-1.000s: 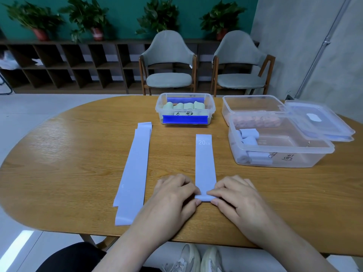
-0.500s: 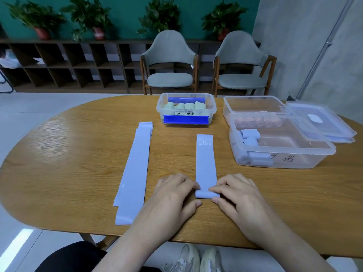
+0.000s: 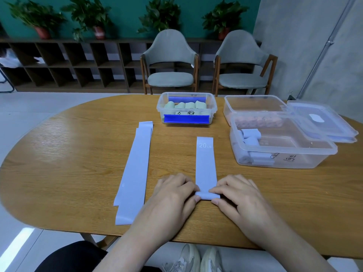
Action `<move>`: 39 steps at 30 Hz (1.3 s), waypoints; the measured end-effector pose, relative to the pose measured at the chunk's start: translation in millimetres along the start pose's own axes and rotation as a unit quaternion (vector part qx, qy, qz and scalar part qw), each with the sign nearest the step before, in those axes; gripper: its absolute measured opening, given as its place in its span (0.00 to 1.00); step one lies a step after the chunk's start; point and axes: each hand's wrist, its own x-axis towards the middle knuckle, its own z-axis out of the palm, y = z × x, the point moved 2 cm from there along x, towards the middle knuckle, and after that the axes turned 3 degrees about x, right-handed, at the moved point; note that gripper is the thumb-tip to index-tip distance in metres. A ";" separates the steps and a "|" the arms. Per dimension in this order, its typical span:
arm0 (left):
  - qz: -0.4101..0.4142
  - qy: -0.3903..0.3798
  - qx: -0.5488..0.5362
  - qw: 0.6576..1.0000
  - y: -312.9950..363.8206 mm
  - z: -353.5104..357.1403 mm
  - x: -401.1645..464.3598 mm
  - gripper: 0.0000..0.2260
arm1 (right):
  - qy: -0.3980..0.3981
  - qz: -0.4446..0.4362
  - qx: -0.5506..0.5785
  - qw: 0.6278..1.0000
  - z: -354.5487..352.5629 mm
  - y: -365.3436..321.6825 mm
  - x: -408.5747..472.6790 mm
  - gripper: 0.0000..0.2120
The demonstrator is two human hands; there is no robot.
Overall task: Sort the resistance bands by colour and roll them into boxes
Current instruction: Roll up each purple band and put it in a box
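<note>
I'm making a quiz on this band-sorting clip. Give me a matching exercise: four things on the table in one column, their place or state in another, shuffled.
Column one:
1. 20 LB band
2. flat blue bands
3. green rolls
4. loose lid

Column two:
A. lying unrolled, left of the hands
B. leaning on the right-hand boxes
C. near end being rolled by both hands
D. inside the box with blue clips

Pairs: 1-C, 2-A, 3-D, 4-B
</note>
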 end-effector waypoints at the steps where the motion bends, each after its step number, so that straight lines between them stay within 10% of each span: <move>1: 0.000 -0.001 0.000 1.000 0.1 -0.1 0.4 0.14 | 0.000 0.001 -0.003 1.000 0.4 -0.1 0.0 0.08; 39: -0.002 0.000 0.023 1.000 -3.8 3.8 -1.1 0.12 | -0.009 0.024 -0.005 1.000 0.8 1.4 -0.5 0.11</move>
